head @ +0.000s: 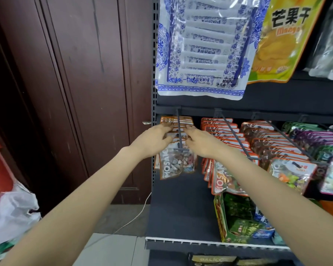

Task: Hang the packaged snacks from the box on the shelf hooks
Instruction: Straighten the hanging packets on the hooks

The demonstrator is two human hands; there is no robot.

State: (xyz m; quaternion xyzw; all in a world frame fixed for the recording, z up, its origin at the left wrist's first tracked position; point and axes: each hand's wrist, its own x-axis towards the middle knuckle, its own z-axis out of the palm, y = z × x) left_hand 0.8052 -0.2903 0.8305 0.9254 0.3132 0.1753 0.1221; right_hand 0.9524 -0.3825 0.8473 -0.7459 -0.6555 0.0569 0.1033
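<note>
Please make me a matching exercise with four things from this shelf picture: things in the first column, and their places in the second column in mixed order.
Things:
1. blue-and-white bag
2. yellow mango bag
3. green box
4. left hand

Places:
A. on the lower shelf board
B. at the packets on the leftmost hook
C. hanging top left of the rack
D. hanging right of the blue-and-white bag

Pairs: 1-C, 2-D, 3-A, 4-B

Both hands flank the leftmost hook (179, 131), the left hand (154, 140) left of it, the right hand (202, 142) right, on the snack packets (176, 166) hanging there, above the shelf (181, 204).
</note>
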